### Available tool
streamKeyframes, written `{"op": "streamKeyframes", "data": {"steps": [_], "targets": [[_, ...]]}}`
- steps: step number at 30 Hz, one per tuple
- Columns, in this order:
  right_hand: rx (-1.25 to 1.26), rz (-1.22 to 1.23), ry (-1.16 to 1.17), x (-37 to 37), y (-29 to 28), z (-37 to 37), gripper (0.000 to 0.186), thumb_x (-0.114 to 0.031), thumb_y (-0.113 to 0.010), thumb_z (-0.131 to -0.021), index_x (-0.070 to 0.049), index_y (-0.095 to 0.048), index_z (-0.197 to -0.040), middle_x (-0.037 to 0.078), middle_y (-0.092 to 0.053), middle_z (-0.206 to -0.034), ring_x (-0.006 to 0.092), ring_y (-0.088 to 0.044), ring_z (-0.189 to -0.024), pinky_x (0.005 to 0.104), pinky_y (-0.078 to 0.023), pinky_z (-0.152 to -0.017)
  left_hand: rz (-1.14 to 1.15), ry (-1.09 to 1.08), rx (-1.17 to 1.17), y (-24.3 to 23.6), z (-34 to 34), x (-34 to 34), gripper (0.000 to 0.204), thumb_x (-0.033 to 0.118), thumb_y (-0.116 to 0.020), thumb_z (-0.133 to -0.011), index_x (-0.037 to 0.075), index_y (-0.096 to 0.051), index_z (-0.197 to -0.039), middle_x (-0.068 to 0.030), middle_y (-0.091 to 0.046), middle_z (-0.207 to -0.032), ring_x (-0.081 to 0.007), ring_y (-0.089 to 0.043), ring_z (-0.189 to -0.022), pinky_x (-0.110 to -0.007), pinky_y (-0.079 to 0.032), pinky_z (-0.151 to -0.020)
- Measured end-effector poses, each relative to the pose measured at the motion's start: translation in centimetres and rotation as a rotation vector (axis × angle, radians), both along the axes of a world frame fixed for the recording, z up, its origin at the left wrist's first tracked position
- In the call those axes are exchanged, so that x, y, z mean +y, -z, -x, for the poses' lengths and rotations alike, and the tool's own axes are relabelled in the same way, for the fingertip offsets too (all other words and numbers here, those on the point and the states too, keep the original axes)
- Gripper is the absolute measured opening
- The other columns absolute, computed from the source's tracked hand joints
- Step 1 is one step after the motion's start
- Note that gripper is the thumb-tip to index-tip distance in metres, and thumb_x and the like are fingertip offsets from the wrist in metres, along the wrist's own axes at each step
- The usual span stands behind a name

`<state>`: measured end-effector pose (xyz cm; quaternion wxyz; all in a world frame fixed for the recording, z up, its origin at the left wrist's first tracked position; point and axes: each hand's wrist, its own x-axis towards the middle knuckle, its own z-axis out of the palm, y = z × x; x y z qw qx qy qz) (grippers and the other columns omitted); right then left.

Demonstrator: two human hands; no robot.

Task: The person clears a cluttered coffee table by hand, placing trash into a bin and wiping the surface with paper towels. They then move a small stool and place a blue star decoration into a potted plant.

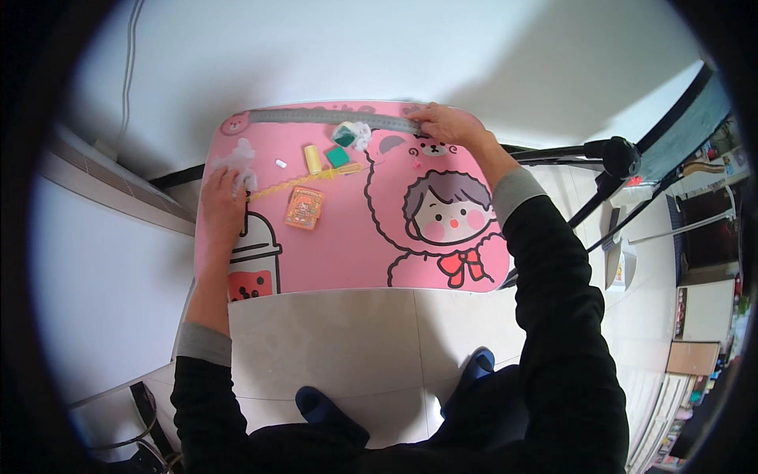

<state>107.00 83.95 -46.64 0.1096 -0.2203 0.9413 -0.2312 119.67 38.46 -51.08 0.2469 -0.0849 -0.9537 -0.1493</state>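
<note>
A long grey ruler-like strip (332, 118) lies along the far edge of the pink table (332, 265). My right hand (452, 128) is closed on its right end, fingers bent over it. On the left side my left hand (223, 197) reaches down with bent fingers against a crumpled white tissue-like wad (246, 178). A yellow braided cord (294, 186) runs from beside those fingers toward the middle. Near the cord lie an orange patterned little box or booklet (305, 208), a yellow cylinder (313, 159), a green block (337, 156) and a small white piece (281, 163).
Beyond the cord sits a green piece with white fluffy material (351, 135). A white wall (316, 55) rises behind the table. To the right stands a black metal frame (612, 158), with shelves farther right. Blue slippers (316, 403) are on the tiled floor.
</note>
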Motion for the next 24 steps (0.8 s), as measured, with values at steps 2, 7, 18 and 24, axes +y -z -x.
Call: {"op": "streamKeyframes", "data": {"steps": [2, 7, 18, 24], "targets": [[0.15, -0.007, -0.091, -1.3, 0.3, -0.5, 0.042, -0.01, -0.048, -0.085, -0.017, -0.061, -0.125, 0.019, -0.057, -0.114, 0.0353, -0.055, -0.107, 0.0411, -0.045, -0.095, 0.023, 0.007, 0.002, 0.2, 0.1, -0.2, 0.034, 0.014, -0.062, -0.083, 0.002, -0.059, -0.115, -0.0162, -0.054, -0.124, -0.0341, -0.05, -0.117, -0.042, -0.038, -0.101], [0.206, 0.124, 0.05, -0.3, -2.1, -3.8, 0.039, -0.009, -0.05, -0.089, -0.017, -0.058, -0.127, 0.018, -0.061, -0.109, 0.0348, -0.059, -0.102, 0.0416, -0.046, -0.093, 0.244, 0.046, -0.011, 1.1, 0.7, -1.3, 0.033, 0.022, -0.055, -0.09, 0.002, -0.059, -0.116, -0.0176, -0.054, -0.127, -0.0346, -0.05, -0.118, -0.043, -0.037, -0.102], [0.148, 0.121, 0.178, -5.0, 2.1, -8.8, 0.025, -0.02, -0.056, -0.081, -0.003, -0.066, -0.095, 0.02, -0.066, -0.091, 0.0362, -0.063, -0.088, 0.0453, -0.049, -0.079, 0.186, 0.232, 0.102, 2.3, 4.5, 6.2, 0.038, 0.032, -0.05, -0.095, 0.007, -0.058, -0.122, -0.022, -0.05, -0.132, -0.0393, -0.047, -0.122, -0.048, -0.04, -0.098], [0.126, 0.188, 0.272, -1.7, 1.6, -11.3, 0.021, -0.021, -0.059, -0.083, -0.005, -0.066, -0.094, 0.015, -0.068, -0.093, 0.0317, -0.064, -0.09, 0.0404, -0.05, -0.08, 0.067, 0.253, 0.049, -3.3, -1.1, 10.3, 0.038, 0.028, -0.065, -0.084, 0.008, -0.059, -0.117, -0.0182, -0.051, -0.129, -0.0397, -0.047, -0.12, -0.048, -0.037, -0.1]]}}
